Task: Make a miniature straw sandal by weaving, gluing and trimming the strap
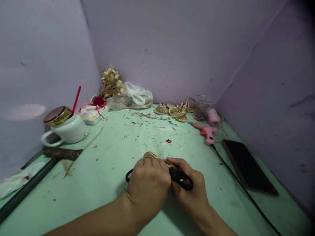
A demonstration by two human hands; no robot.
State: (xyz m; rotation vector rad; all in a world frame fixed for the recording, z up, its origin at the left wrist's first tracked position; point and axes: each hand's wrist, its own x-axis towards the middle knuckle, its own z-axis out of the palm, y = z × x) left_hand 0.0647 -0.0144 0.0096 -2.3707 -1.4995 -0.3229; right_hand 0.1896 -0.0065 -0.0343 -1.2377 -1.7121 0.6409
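Observation:
My left hand (150, 183) is closed in a fist, knuckles up, around a pair of black-handled scissors (184, 184). One handle loop sticks out on each side of the fist; the blades are hidden. My right hand (192, 186) is closed beside it, with the right loop lying across it. Its fingertips meet a coiled, woven straw piece (151, 155), which shows beyond my left knuckles. Most of this piece is covered by both hands, so the exact grip cannot be made out.
At left are a white mug (72, 129) with a gold lid and a hammer (62, 152). At the back lie dried flowers (110, 82), a plastic bag (137, 95) and woven straw pieces (178, 113). A pink glue gun (208, 131), thread spool (213, 117) and phone (248, 167) are at right.

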